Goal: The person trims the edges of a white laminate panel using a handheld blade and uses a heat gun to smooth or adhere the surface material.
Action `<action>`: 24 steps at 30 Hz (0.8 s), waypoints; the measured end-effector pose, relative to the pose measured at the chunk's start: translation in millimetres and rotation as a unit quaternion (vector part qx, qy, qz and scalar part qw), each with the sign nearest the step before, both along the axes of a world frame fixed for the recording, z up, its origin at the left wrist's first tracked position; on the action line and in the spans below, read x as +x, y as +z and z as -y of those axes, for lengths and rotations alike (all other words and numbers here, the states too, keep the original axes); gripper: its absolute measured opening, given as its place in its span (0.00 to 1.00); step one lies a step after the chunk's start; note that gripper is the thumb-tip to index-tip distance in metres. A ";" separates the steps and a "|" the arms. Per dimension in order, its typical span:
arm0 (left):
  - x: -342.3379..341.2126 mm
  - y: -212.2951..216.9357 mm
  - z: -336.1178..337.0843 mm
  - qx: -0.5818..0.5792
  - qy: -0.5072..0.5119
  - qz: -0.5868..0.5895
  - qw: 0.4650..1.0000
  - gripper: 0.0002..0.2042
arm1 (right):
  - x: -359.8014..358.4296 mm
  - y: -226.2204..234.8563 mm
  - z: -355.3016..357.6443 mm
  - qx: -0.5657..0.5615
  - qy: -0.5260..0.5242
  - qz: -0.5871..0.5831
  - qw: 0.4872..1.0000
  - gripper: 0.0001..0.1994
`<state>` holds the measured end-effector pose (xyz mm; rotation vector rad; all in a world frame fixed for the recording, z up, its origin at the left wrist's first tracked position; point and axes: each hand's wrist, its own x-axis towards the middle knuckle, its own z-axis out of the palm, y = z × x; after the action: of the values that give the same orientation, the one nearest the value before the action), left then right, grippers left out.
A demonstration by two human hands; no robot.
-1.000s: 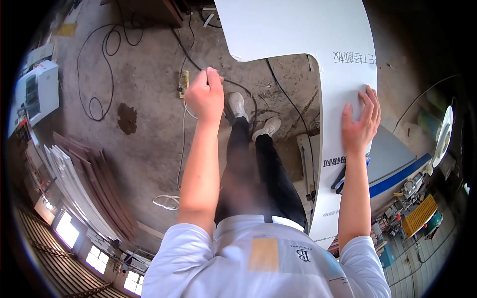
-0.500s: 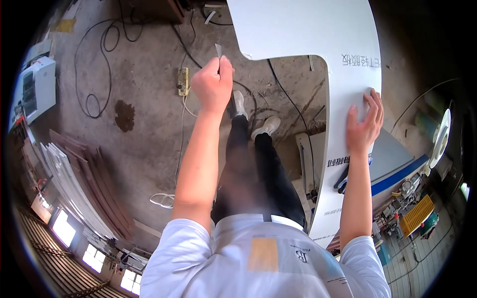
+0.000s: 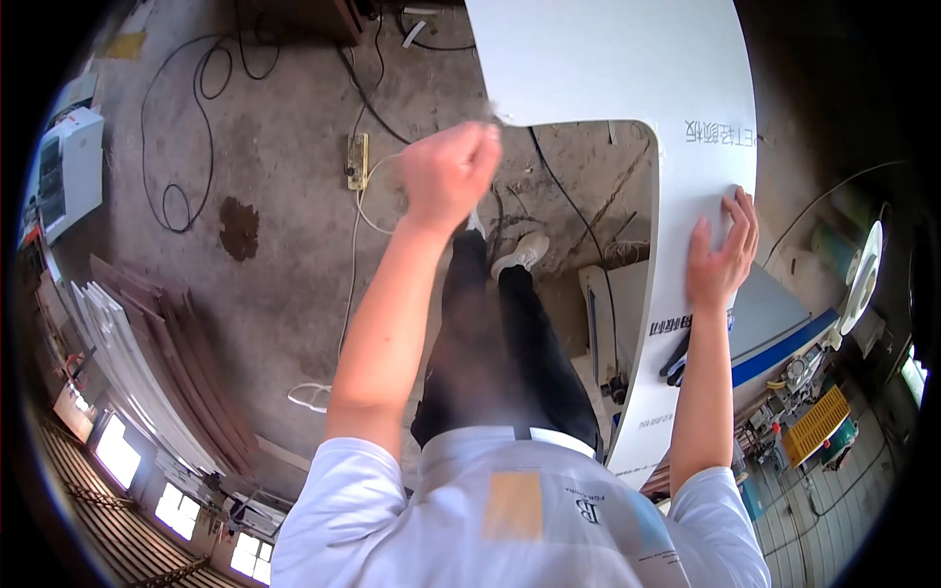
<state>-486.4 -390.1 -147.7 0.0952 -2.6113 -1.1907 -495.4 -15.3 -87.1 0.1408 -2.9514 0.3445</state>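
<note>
A large white panel (image 3: 608, 59) with a rectangular, round-cornered cutout lies in front of me and along my right side. My left hand (image 3: 449, 178) is a closed fist, smeared by motion, at the left corner of the panel's near edge. It grips a thin grey blade, now blurred against that corner; its handle is hidden in the fist. My right hand (image 3: 723, 250) rests on the narrow right arm of the panel, fingers apart near the outer edge, holding nothing. A dark-handled tool (image 3: 674, 365) lies on the panel beside my right forearm.
A yellowish power strip (image 3: 357, 162) and black cables (image 3: 208, 78) lie on the concrete floor. Brown and white boards (image 3: 167, 363) are stacked at the left. Under the panel on the right stands a grey-topped machine (image 3: 774, 309) with a blue edge.
My left fist has moved right and slightly nearer, bringing the blade to the panel's corner. My right hand stays on the panel. The view has shifted slightly.
</note>
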 end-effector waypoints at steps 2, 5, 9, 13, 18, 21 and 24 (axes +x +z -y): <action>-6.1 4.6 -11.6 0.002 -0.030 -0.014 0.999 0.16 | 0.5 0.1 -3.1 0.008 0.001 0.001 1.000 0.20; -8.4 -5.1 -6.2 -0.015 -0.035 -0.057 0.998 0.16 | -1.4 -2.0 -0.9 0.009 0.001 -0.001 1.000 0.20; -9.5 -20.4 26.3 -0.004 0.073 0.020 0.997 0.15 | -5.0 -2.1 -1.1 0.011 0.009 -0.009 1.000 0.19; -7.7 -9.1 -3.0 -0.019 -0.065 -0.074 0.995 0.15 | 0.9 0.6 -2.3 0.000 0.016 -0.006 1.000 0.19; -8.9 -22.0 13.5 -0.007 0.054 -0.060 0.997 0.13 | -1.9 -1.4 -1.9 0.005 0.003 0.000 1.000 0.19; -8.9 -17.4 14.3 -0.031 0.002 -0.093 0.995 0.10 | -0.5 -1.9 -4.7 0.016 -0.004 -0.001 1.000 0.19; -12.5 -9.7 -0.4 -0.014 -0.084 -0.096 0.992 0.11 | -3.7 -1.7 -2.9 0.015 0.007 -0.006 1.000 0.19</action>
<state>-498.9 -389.7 -157.4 -0.2384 -2.5052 -1.1528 -499.1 -12.4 -88.8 0.1664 -2.9467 0.3002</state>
